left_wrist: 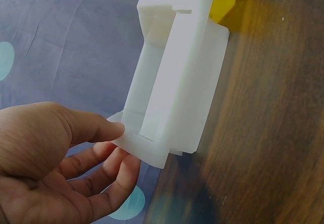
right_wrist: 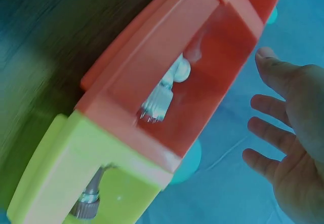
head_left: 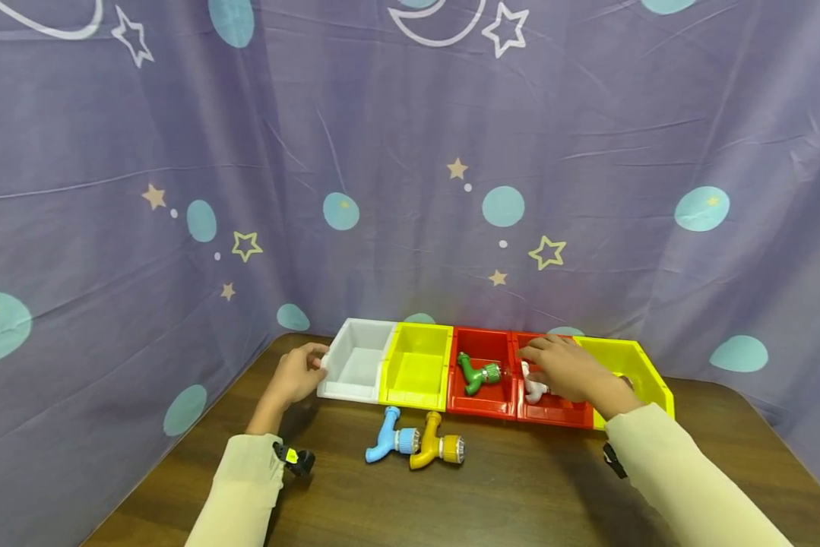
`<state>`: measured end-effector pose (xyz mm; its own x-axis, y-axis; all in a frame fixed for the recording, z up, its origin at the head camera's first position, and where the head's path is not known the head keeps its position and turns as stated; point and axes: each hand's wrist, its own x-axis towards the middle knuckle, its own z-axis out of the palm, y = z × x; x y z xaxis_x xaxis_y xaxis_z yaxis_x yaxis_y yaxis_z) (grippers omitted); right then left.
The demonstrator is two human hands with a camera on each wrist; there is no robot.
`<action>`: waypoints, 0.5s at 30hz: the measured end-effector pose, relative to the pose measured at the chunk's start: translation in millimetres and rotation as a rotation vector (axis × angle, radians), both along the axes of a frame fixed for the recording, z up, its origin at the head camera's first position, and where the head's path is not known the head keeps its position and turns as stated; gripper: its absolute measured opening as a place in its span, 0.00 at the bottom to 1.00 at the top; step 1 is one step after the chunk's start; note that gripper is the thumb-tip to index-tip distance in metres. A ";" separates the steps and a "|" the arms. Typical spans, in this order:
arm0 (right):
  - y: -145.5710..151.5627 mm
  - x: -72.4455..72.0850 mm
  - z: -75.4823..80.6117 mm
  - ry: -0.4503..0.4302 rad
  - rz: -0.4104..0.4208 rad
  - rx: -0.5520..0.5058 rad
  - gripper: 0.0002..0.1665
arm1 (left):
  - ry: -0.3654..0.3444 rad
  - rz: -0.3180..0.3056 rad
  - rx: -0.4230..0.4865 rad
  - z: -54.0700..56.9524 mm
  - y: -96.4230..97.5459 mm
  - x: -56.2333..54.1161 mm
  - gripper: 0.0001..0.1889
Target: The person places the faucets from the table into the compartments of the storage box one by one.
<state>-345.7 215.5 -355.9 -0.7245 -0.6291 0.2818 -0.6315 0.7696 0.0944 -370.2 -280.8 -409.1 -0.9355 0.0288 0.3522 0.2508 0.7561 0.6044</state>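
Observation:
At the left end of a row of bins, my left hand [head_left: 299,374] pinches the side rim of the white bin [left_wrist: 190,77], thumb on top and fingertips beneath. Relaxed and holding nothing, my right hand [head_left: 565,368] is over the second red bin [right_wrist: 212,67], its fingers spread beyond the bin's far edge in the right wrist view. A white tap [right_wrist: 169,87] lies in that bin, partly covered by the hand in the head view. The neighbouring red bin [head_left: 485,410] holds a green tap [head_left: 476,374].
Before the row, a light blue tap [head_left: 391,437] and a mustard tap [head_left: 437,443] lie on the wooden table [head_left: 505,501]. A yellow bin [head_left: 415,372] stands beside the white one. The right-end yellow bin [head_left: 656,380] holds a dark tap [right_wrist: 90,196]. Behind hangs a patterned curtain [head_left: 396,190].

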 end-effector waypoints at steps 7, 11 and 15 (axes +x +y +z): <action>24.7 8.3 7.6 -0.011 -0.029 -0.086 0.22 | -0.022 0.000 0.020 2.1 -0.5 0.8 0.23; 39.7 13.7 12.5 -0.061 -0.094 -0.144 0.24 | -0.019 -0.003 0.016 2.7 0.1 0.7 0.23; 56.7 16.1 13.4 -0.132 -0.154 -0.225 0.27 | -0.025 -0.002 0.017 2.0 0.2 0.8 0.22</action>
<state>-329.7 272.1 -342.5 -0.8462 -0.4415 0.2983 -0.5012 0.8496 -0.1643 -369.4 -280.7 -407.2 -0.9438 0.0247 0.3295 0.2371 0.7451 0.6233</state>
